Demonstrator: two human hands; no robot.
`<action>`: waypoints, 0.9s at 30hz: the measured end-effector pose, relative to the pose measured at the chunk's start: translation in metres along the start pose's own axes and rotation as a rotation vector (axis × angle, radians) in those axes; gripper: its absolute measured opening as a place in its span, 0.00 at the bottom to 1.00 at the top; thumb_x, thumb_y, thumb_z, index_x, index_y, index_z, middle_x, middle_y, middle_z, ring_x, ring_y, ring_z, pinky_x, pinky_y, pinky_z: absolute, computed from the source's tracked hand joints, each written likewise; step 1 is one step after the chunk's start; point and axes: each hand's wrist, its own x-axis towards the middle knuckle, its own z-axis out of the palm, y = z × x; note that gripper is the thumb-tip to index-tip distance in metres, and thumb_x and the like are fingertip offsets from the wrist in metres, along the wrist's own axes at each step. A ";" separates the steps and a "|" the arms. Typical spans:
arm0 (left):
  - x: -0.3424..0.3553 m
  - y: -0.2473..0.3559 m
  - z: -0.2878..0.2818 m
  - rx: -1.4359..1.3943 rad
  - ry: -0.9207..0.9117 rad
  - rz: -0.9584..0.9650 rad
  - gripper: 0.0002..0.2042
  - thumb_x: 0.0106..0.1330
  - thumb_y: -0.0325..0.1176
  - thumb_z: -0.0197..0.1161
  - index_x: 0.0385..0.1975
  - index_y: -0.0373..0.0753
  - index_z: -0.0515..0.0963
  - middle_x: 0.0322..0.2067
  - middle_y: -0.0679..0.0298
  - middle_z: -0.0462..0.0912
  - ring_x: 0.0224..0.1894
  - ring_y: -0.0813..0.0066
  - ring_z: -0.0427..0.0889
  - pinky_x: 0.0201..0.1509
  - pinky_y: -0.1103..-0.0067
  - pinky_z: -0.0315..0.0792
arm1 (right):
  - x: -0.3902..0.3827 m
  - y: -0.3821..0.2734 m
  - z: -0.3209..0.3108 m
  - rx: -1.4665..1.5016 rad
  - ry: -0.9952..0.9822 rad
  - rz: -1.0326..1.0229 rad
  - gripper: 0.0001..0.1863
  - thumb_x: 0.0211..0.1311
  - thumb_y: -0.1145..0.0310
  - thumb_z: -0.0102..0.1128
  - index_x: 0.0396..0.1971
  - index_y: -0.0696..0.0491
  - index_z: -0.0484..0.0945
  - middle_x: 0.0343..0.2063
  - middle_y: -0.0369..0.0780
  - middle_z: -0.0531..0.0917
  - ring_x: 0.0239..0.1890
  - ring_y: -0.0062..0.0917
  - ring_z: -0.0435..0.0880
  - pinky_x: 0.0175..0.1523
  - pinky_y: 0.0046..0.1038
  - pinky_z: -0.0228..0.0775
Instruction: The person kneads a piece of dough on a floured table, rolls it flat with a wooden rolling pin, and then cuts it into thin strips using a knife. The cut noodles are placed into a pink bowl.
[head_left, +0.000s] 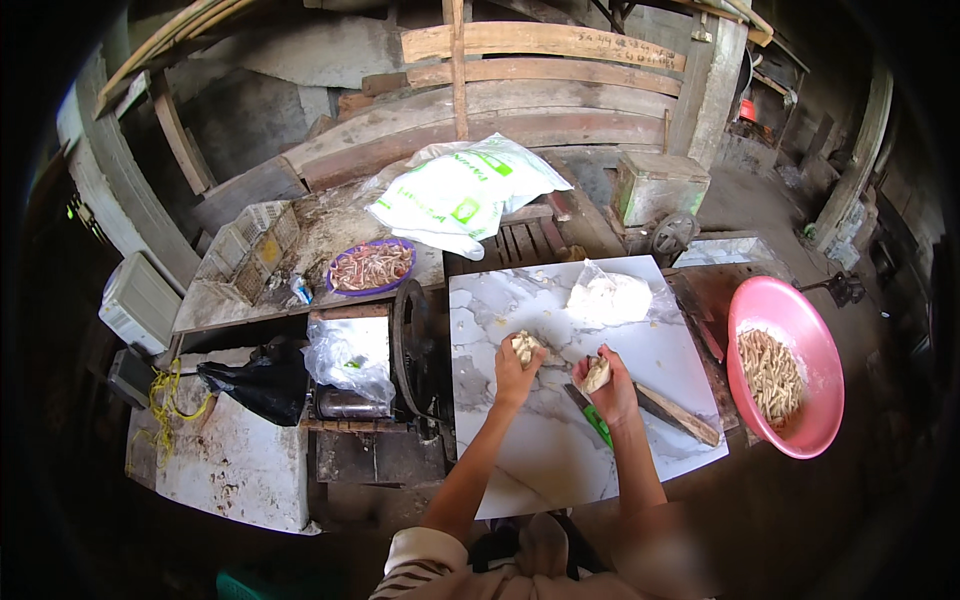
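1. While the left hand [511,378] holds a pale lump [525,347] in a curled grip, the right hand [617,388] holds a second lump [597,375]; lumps apart, second one right of the left hand and slightly lower.
2. Green-handled knife [599,426]: just left of the right hand, which is nearer; long axis upper-left to lower-right.
3. Wooden bar [680,416]: slants down-right from the right hand.
4. Hidden: bar's upper end, lumps' undersides. Exact finger contact unclear.
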 end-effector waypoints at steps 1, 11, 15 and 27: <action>-0.003 0.006 0.000 0.163 0.004 -0.004 0.27 0.61 0.48 0.63 0.54 0.35 0.66 0.47 0.49 0.71 0.52 0.57 0.68 0.58 0.68 0.63 | -0.007 -0.002 0.009 0.009 0.008 -0.017 0.08 0.63 0.67 0.57 0.36 0.52 0.69 0.31 0.36 0.75 0.34 0.26 0.75 0.46 0.30 0.75; -0.037 0.075 -0.022 -0.282 0.061 -0.011 0.27 0.68 0.53 0.50 0.57 0.37 0.67 0.55 0.54 0.67 0.60 0.62 0.61 0.65 0.70 0.53 | -0.009 0.010 0.003 0.127 -0.148 0.004 0.17 0.71 0.54 0.43 0.24 0.48 0.67 0.12 0.33 0.66 0.14 0.20 0.63 0.18 0.23 0.53; -0.072 0.119 0.010 -0.723 -0.022 -0.279 0.27 0.70 0.55 0.44 0.57 0.38 0.68 0.56 0.59 0.71 0.60 0.72 0.66 0.65 0.75 0.54 | -0.050 0.013 0.034 0.046 -0.055 -0.101 0.24 0.72 0.51 0.40 0.15 0.47 0.60 0.09 0.33 0.60 0.08 0.21 0.57 0.14 0.24 0.49; -0.151 0.175 0.046 -1.187 0.070 -0.512 0.25 0.70 0.50 0.47 0.60 0.40 0.66 0.57 0.57 0.72 0.58 0.70 0.70 0.63 0.74 0.62 | -0.082 0.015 -0.019 -0.832 -0.098 -0.671 0.09 0.68 0.71 0.39 0.42 0.58 0.67 0.36 0.44 0.73 0.38 0.31 0.71 0.45 0.28 0.64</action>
